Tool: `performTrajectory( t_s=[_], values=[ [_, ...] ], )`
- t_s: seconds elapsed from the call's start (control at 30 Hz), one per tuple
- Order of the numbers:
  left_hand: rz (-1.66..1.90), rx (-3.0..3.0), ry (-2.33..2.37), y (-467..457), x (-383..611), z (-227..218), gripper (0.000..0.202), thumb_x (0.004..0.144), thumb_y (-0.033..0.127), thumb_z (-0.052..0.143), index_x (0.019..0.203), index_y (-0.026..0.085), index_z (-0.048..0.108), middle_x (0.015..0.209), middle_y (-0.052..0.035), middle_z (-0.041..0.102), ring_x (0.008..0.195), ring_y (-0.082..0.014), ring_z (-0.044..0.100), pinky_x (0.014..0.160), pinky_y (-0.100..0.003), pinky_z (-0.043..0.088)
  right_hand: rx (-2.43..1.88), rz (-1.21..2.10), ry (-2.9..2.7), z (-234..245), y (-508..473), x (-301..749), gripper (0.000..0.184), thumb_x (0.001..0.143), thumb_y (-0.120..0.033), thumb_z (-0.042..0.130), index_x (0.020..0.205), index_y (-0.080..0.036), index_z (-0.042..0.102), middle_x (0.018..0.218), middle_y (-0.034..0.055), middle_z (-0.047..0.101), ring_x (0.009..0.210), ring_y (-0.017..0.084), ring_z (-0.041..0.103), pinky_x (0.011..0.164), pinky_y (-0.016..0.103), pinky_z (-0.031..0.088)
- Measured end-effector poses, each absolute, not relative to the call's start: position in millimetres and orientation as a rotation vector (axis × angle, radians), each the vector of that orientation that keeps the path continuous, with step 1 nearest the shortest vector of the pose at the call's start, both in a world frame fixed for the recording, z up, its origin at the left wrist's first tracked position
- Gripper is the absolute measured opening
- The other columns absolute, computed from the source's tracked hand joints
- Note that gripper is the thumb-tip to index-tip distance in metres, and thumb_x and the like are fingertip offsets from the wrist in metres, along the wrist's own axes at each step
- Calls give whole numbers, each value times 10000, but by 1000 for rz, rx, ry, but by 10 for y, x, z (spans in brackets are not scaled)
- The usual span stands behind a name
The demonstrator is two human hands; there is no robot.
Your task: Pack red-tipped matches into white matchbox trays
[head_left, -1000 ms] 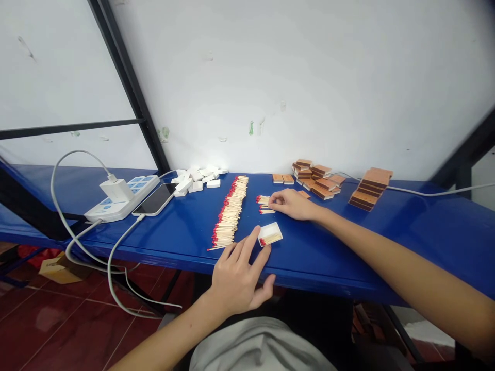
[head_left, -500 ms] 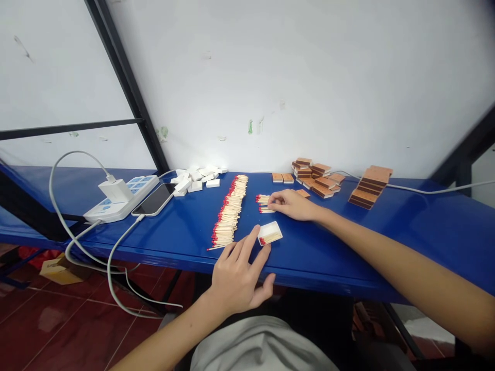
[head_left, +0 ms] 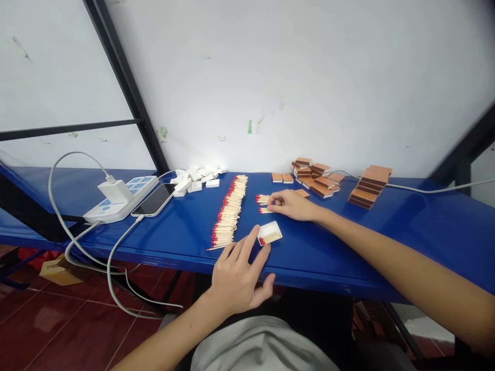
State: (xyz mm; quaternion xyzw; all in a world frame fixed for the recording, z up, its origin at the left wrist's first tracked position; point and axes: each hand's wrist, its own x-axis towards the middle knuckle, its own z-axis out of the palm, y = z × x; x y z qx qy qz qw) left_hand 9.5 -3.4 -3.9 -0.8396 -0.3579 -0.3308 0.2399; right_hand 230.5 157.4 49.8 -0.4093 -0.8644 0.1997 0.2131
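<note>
Resting near the front edge of the blue table, the open matchbox tray lies flat with a few red-tipped matches inside, heads toward your left.

Your left hand comes up from below the table edge, palm down and wrist low. Its fingers are loosely spread. The index finger is stretched forward so its tip touches the tray's near left corner, and the thumb sticks out to the right along the table edge. Nothing is gripped.

Your right hand lies farther back, just beyond the tray, with the forearm running in long from the right and lying low over the tabletop. The palm faces down and the fingers are curled close together. Their tips sit on a small cluster of loose matches. You cannot tell whether any match is actually pinched.

Left of both hands, a long row of matches runs from near the front edge toward the wall, red heads on its left side.

Behind it sits a heap of white trays. Behind your right hand is a pile of brown sleeves, and a stepped brown stack stands farther right.

At far left a phone lies beside a white power strip, which has a charger plugged into it. A pale cable loops off the front of the table.
</note>
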Motion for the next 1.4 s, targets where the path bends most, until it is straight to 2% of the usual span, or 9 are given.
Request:
performTrajectory(
  t_s=[0.77,1.03,1.4],
  values=[
    [-904,-2297,-984,-32,96,-32,478,885,403,527,1269,148,654,1422,-222,557,1078,-322,647,843,-424,514,-1092,565,-2414,571,1477,2313,251,904,-383,561,815,-186,688,640,-12,594,593,141,487,591,281,320],
    [-906,-2299,-991,-28,98,-51,480,881,406,529,1268,150,652,1426,-229,551,1095,-329,643,841,-427,512,-1124,438,-2389,533,1499,2329,313,955,-356,503,1079,-193,739,701,18,654,645,175,553,639,301,348],
    [-894,-2300,-992,-40,99,-34,484,886,413,526,1268,146,655,1423,-224,556,1060,-323,649,844,-428,506,-1100,420,-2394,475,1496,2305,292,937,-298,498,1030,-170,744,701,21,667,614,159,531,624,289,338]
  ],
)
